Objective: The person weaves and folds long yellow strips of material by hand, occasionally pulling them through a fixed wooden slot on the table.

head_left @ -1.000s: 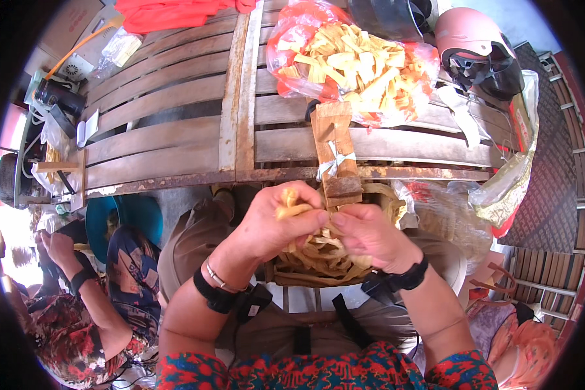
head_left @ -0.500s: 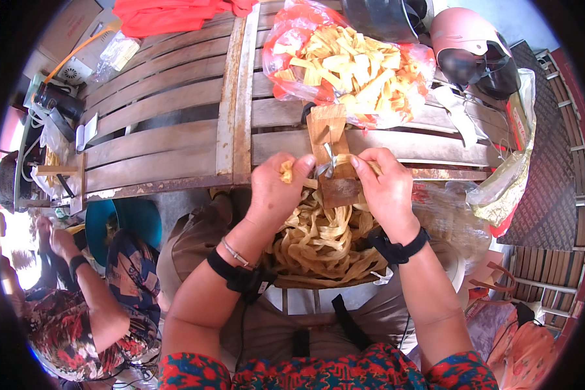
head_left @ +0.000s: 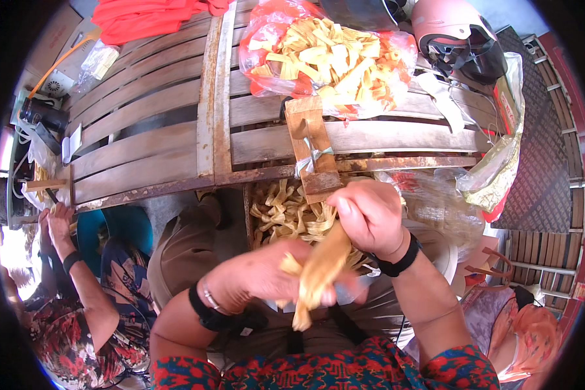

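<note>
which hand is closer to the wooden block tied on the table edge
Right. The right hand sits just below the wooden block, almost touching its lower end. The left hand is lower, nearer the body, gripping the yellow strip.

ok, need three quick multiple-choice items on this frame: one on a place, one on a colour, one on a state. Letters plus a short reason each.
1. Where does the pink helmet lie?
A. far right end of the slatted wooden table
B. on the person's lap
C. on the floor at left

2. What colour is the cloth at the table's far left?
A. blue
B. red
C. white

3. What are the left hand and right hand doing?
A. both resting empty
B. both gripping one yellow strip
C. both on the helmet

Answers:
1 A, it sits beside the clear bag of yellow pieces on the slats.
2 B, it is bright red.
3 B, both hands close on the same strip.
</note>
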A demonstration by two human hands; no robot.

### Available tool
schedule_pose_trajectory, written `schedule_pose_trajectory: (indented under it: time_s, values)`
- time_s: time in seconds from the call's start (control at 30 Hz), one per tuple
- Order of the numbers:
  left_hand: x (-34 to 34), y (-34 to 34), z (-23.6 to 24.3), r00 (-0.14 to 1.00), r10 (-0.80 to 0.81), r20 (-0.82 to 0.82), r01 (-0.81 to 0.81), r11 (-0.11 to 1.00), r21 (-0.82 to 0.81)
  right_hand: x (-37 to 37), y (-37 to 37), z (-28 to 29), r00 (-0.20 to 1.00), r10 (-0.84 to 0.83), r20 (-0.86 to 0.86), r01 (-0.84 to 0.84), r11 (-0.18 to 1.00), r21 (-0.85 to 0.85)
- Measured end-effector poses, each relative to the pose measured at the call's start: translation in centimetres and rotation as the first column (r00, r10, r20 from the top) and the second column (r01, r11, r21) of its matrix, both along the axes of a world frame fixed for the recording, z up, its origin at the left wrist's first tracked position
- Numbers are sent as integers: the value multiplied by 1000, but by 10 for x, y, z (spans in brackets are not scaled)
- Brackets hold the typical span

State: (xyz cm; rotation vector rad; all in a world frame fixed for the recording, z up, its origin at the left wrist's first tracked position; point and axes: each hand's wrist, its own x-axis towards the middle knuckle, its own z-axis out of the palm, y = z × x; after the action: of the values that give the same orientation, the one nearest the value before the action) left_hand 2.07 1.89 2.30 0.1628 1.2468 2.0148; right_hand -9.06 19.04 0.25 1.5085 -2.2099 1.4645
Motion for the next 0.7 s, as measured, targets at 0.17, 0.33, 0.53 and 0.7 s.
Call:
schedule_pose_trajectory:
  time_s: [0.17,0.33,0.53,0.7]
  values:
    - [-17,-18,-21,426,-260,-866,-688,529,-498,24,-2,-12,-46,-9,999,-223,975,-1]
    - [-19,-13,-38,106,-179,-978,-848,498,-183,32,-7,-21,-547,255,798,-85,931,-356]
    - [-12,-5,-42,324,-5,-946,-919,234,-316,32,-8,-21,486,-7,874,103,993,-49]
    - [-8,-5,-40,538,-98,-837,-760,374,-532,32,-7,-27,870,-67,489,-65,967,248]
